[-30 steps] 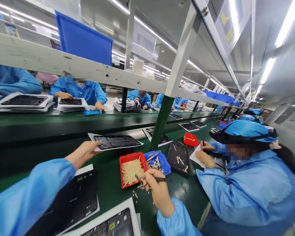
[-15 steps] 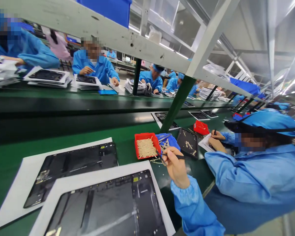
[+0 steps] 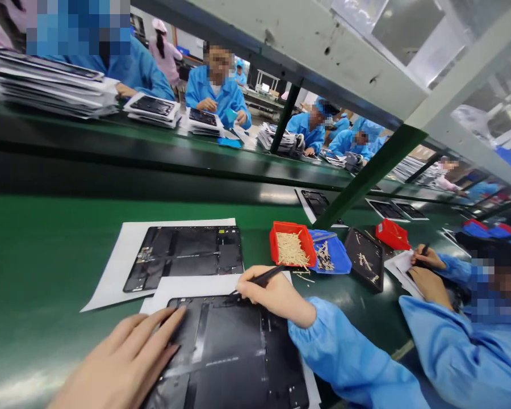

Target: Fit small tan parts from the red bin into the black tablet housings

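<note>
My right hand point(image 3: 283, 295) is closed round black tweezers point(image 3: 266, 276), their tip down at the upper edge of the near black tablet housing point(image 3: 225, 343). That housing lies on white paper point(image 3: 179, 285) in front of me. My left hand point(image 3: 130, 355) rests with fingers stretched out on the housing's left edge, holding nothing. Behind it, a second black housing point(image 3: 196, 255) lies on its own white sheet. Right of these stands a red bin point(image 3: 274, 245) of small pale strips. Whether the tweezers' tip holds a strip is too small to tell.
Beside the red bin are a blue bin point(image 3: 343, 262) with strips and a black tray point(image 3: 377, 272). A co-worker in a blue sleeve point(image 3: 434, 335) works at my right. A slanted green post point(image 3: 370, 173) rises behind the bins. Stacked housings point(image 3: 51, 85) line the far bench.
My right hand with the tweezers has moved from beside the red bin to the near housing's upper edge. My left hand has come into view on that housing. The camera view has shifted.
</note>
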